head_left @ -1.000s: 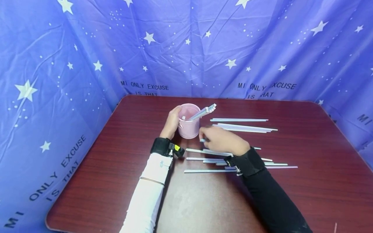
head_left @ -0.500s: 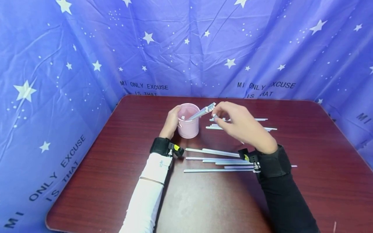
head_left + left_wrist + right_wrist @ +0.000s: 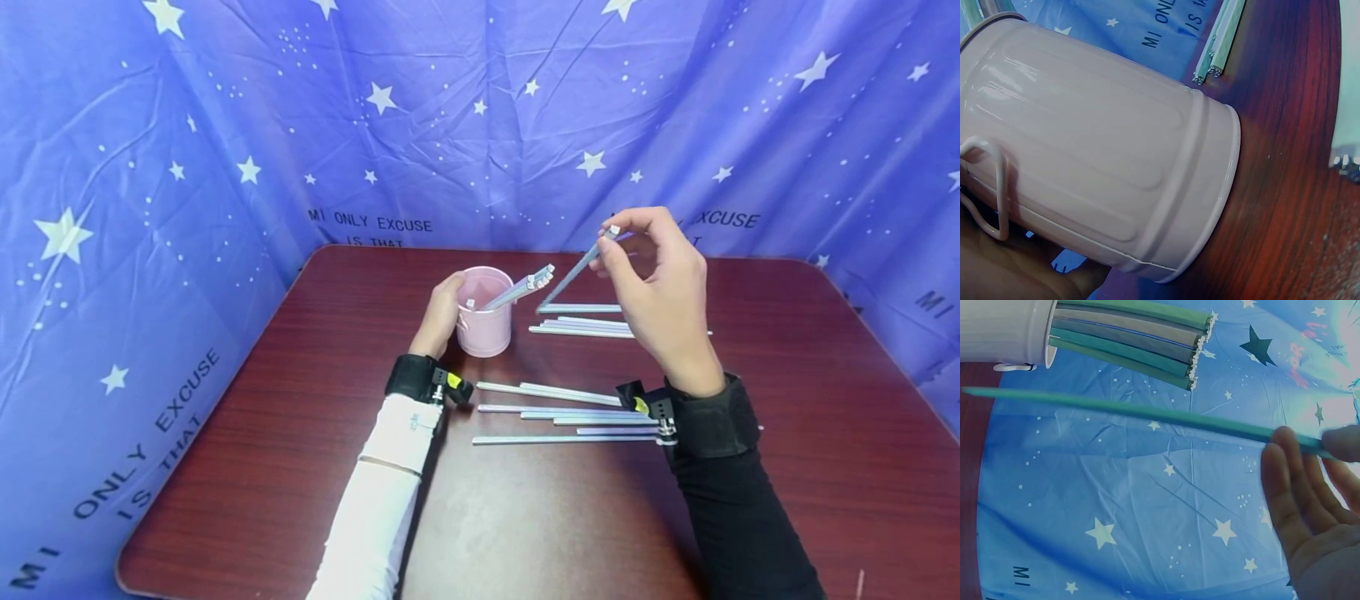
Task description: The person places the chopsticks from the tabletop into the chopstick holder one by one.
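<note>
Currently 1 pink bucket (image 3: 484,333) stands upright on the dark red worktop (image 3: 300,417), toward the far edge and nearer the far left corner than the far right. Left hand (image 3: 437,318) wraps the bucket's left side, thumb up at the rim, the other fingers mostly hidden; left wrist view shows 1 wire handle (image 3: 1002,187) close by that hand. Bundle of sticks (image 3: 517,292) leans out of the bucket's mouth toward the worktop's right edge, ends fanned a little. Right hand (image 3: 663,287) raised over the far edge, right of the bucket, thumb and fingertips pinching 1 greenish stick (image 3: 577,273) near its upper end. Stick slants, lower end pointing down toward the bucket side; cannot tell if that end touches the far sticks (image 3: 581,322), which lie flat between bucket and right edge, roughly parallel to the far edge, partly behind the hand. Near sticks (image 3: 525,440) lie flat around mid-worktop, closer to the near edge than the bucket, right ends partly covered by the right wrist strap (image 3: 712,417). Blue starred curtain (image 3: 450,150) hangs behind the far edge.
</note>
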### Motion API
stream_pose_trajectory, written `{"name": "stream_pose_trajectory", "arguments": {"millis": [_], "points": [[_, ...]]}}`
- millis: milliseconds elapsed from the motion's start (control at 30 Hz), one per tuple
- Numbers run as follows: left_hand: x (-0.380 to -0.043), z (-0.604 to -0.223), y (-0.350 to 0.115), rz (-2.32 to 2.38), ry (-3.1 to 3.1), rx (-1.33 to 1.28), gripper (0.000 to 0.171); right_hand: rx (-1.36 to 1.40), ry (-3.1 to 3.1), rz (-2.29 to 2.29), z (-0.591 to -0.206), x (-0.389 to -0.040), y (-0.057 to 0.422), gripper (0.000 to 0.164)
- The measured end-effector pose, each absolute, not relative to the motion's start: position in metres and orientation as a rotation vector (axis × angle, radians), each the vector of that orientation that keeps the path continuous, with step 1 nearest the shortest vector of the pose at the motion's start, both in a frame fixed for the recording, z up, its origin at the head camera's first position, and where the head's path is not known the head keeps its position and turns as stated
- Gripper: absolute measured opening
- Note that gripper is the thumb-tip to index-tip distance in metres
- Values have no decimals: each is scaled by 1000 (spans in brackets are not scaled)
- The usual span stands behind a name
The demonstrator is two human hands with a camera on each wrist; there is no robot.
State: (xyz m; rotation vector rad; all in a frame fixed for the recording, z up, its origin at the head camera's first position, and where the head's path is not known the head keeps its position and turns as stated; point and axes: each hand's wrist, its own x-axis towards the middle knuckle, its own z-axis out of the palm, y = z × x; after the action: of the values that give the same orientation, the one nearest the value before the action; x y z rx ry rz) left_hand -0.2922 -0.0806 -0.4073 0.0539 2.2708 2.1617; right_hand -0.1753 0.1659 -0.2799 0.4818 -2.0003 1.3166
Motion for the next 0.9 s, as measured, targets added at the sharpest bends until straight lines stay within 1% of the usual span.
{"name": "stream_pose_trajectory", "arguments": {"millis": [100,333,600,800,900], "points": [[-292,-408,-81,2164,2272,53,54,529,-1905,1392,-279,-175,164,19],[-291,-407,-81,2160,2274,48,53,638,-1774,1513,-280,-174,157,16],[-291,-407,-82,2151,2278,16,55,728,-1864,1484,-288,-177,147,20],[-291,-407,-81,2154,2278,23,55,700,-1971,1475,-294,-179,142,20],[-292,-408,-81,2154,2280,39,54,643,-2036,1415,-297,-181,144,19]]}}
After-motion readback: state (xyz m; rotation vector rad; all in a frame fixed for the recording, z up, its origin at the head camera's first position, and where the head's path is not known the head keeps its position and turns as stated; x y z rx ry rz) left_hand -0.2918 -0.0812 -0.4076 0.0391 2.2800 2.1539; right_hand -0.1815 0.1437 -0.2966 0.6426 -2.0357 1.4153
